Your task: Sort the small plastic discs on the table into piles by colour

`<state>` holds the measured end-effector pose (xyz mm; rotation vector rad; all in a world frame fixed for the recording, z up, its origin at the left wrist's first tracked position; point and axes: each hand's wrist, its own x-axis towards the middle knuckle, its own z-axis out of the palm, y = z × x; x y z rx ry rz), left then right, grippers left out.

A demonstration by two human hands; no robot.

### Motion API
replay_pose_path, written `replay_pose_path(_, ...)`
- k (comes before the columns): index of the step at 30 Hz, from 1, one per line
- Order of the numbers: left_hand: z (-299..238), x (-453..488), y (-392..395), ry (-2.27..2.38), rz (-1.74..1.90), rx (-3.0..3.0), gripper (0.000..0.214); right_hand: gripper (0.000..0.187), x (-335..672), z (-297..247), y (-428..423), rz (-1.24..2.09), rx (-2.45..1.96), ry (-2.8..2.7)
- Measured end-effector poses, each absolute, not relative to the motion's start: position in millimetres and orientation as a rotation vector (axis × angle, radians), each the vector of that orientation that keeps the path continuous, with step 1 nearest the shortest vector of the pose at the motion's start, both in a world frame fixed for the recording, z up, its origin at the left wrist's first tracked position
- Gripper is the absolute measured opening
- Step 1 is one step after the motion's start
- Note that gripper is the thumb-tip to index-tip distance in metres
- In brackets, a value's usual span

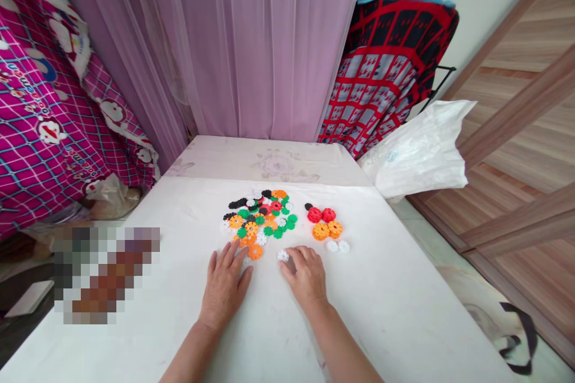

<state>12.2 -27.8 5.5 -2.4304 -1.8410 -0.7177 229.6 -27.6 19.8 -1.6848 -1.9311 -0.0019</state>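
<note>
Just below the centre of the frame, the right hand (308, 278) is pinching a white disc (283, 255) between thumb and fingers over a white table (381, 311). The left hand (224, 287) is resting open, fingers loosely spread, beside the mixed pile (259, 220). Right of centre, red discs (329, 215), orange discs (321, 231) and white discs (344, 246) are lying grouped. The person seems to be picking out one disc; moving it is probably calling for a steady pinch.

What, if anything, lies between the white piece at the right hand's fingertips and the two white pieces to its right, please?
Only the right hand itself, which holds the white piece; past it, bare tabletop reaches the two white pieces.
</note>
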Motion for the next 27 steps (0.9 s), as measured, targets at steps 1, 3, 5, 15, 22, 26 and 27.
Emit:
replay_pose_path(1, 5, 12, -28, -1.842, -0.720, -2.430, 0.042, 0.015, 237, 20, -32, -0.033, -1.700, -1.914)
replay_pose_path(3, 5, 12, -27, -1.843, -0.718, -2.432, 0.040, 0.016, 254, 20, -38, -0.087, -1.748, -1.868)
replay_pose_path(5, 6, 12, -27, -1.845, -0.713, -2.435, 0.039, 0.019, 272, 20, -43, -0.114, -1.795, -1.804)
replay_pose_path(15, 5, 10, -26, -1.841, -0.682, -2.428, 0.040, 0.032, 346, 27, -37, -0.110, -2.096, -1.466)
replay_pose_path(22, 11, 11, -27, -1.863, -0.609, -2.436, 0.041, 0.035, 356, 15, -30, -0.138, -2.088, -1.440)
replay_pose_path(26, 14, 12, -28, -1.896, -0.569, -2.440, 0.041, 0.038, 356, 9, -26, -0.162, -2.053, -1.455)
replay_pose_path(27, 14, 12, -28, -1.899, -0.565, -2.441, 0.041, 0.038, 356, 8, -26, -0.166, -2.050, -1.461)
